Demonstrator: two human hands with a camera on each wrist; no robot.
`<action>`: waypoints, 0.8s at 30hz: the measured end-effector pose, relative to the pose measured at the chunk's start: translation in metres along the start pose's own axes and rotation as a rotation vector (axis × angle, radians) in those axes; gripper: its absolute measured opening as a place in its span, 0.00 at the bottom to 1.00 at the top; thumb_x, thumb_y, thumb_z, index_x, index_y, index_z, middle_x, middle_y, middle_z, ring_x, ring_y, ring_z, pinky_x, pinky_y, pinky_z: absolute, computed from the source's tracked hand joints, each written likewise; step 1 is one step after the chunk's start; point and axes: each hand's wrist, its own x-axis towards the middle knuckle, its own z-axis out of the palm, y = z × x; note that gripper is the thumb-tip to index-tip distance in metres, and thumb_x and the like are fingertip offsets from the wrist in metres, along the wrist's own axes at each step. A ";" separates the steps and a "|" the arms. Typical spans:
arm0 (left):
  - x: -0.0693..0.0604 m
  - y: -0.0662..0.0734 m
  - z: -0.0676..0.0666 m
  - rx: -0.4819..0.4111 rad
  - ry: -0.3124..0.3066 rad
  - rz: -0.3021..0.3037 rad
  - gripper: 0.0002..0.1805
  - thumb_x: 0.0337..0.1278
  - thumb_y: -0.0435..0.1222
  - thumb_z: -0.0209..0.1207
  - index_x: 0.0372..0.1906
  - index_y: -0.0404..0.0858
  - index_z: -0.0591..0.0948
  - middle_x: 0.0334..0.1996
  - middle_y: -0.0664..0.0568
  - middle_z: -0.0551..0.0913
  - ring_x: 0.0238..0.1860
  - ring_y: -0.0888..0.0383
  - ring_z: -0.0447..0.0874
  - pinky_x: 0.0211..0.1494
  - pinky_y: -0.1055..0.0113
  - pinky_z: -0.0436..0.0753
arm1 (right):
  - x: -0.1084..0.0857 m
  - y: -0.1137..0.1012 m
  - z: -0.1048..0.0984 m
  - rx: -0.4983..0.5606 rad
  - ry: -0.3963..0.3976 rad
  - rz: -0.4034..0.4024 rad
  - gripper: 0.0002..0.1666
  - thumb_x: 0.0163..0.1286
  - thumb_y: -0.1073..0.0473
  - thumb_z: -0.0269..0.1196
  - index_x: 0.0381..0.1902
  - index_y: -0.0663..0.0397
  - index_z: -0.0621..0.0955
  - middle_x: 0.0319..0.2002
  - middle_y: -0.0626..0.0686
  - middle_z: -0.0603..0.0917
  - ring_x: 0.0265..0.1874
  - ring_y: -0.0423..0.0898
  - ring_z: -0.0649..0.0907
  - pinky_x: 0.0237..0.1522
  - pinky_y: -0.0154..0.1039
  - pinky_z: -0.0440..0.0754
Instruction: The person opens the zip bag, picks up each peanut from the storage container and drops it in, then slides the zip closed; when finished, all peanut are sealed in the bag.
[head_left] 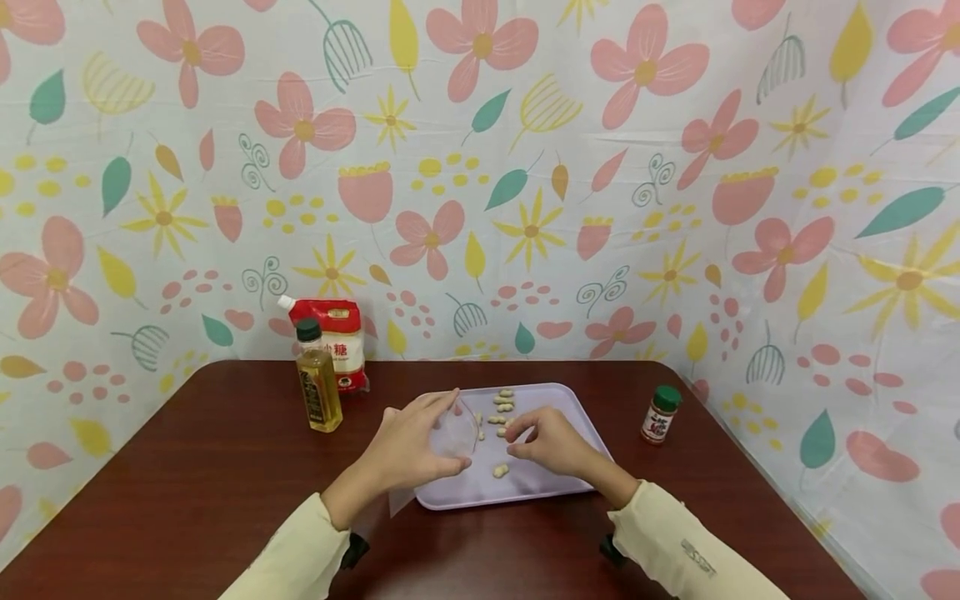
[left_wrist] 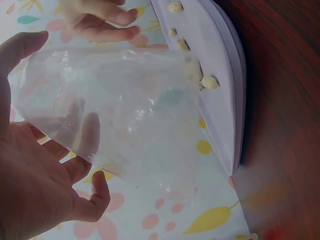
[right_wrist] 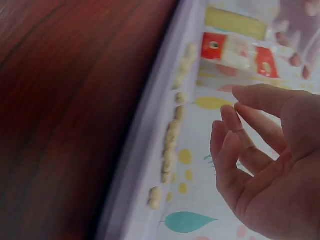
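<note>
A lilac tray (head_left: 525, 483) is set on a dark table (head_left: 187, 483), w/ unshelled peanuts (head_left: 504, 401) laid on it in a loose line, its long axis running fr. near the far rim toward the person. One lone peanut (head_left: 501, 471) is set a little apart at the near end.

Over the tray's L side, a clear plastic bag (left_wrist: 130, 110) is carried by the L hand (head_left: 408, 442): thumb & fingers are spread wide, w/ the plastic stretched btwn them & some fingers seen thru it. The bag's length is hung downward fr. that hand.

The R hand (head_left: 551, 446) is held low over the tray's R half, fingers gently curved, nothing seen in its grasp; whether the peanut by its fingertips is touched can't be told. The two hands are held apart, facing each other.

Key relation: the peanut line is placed btwn the hands, i.e. L of the R hand & R of the bag. The R hand is nearer, its fingertips pointed L at the line, so the shorter reach is judged to be its own.

Bkgd: an oil bottle (head_left: 320, 392) & red-and-white packet (head_left: 348, 350) are stood far L, a green-capped jar (head_left: 660, 417) R.
</note>
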 end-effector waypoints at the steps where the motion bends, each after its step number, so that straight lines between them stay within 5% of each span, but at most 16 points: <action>1: 0.000 0.000 0.000 -0.003 0.000 -0.001 0.50 0.43 0.59 0.70 0.73 0.44 0.69 0.65 0.53 0.75 0.57 0.59 0.75 0.44 0.55 0.66 | 0.001 0.003 0.001 -0.010 -0.022 -0.005 0.06 0.57 0.70 0.71 0.35 0.63 0.88 0.38 0.56 0.88 0.28 0.47 0.84 0.30 0.33 0.80; 8: -0.002 -0.002 0.001 -0.026 -0.001 0.009 0.51 0.39 0.63 0.70 0.71 0.45 0.71 0.64 0.54 0.75 0.61 0.58 0.74 0.44 0.53 0.67 | 0.004 0.017 0.008 -0.045 -0.141 -0.026 0.07 0.56 0.68 0.73 0.34 0.62 0.88 0.36 0.53 0.88 0.30 0.44 0.85 0.32 0.33 0.80; 15: -0.003 -0.001 -0.001 -0.018 0.001 0.022 0.51 0.39 0.63 0.71 0.71 0.45 0.72 0.63 0.54 0.77 0.61 0.56 0.75 0.43 0.54 0.66 | 0.007 0.023 0.014 -0.026 -0.165 -0.042 0.09 0.54 0.65 0.76 0.33 0.61 0.88 0.34 0.52 0.88 0.34 0.50 0.86 0.35 0.33 0.81; 24: -0.004 -0.002 0.001 -0.019 0.005 0.035 0.50 0.39 0.62 0.72 0.70 0.46 0.73 0.62 0.55 0.78 0.59 0.58 0.76 0.43 0.54 0.67 | 0.006 0.024 0.020 -0.054 -0.183 -0.061 0.06 0.52 0.68 0.74 0.29 0.57 0.88 0.28 0.45 0.86 0.28 0.40 0.82 0.32 0.30 0.78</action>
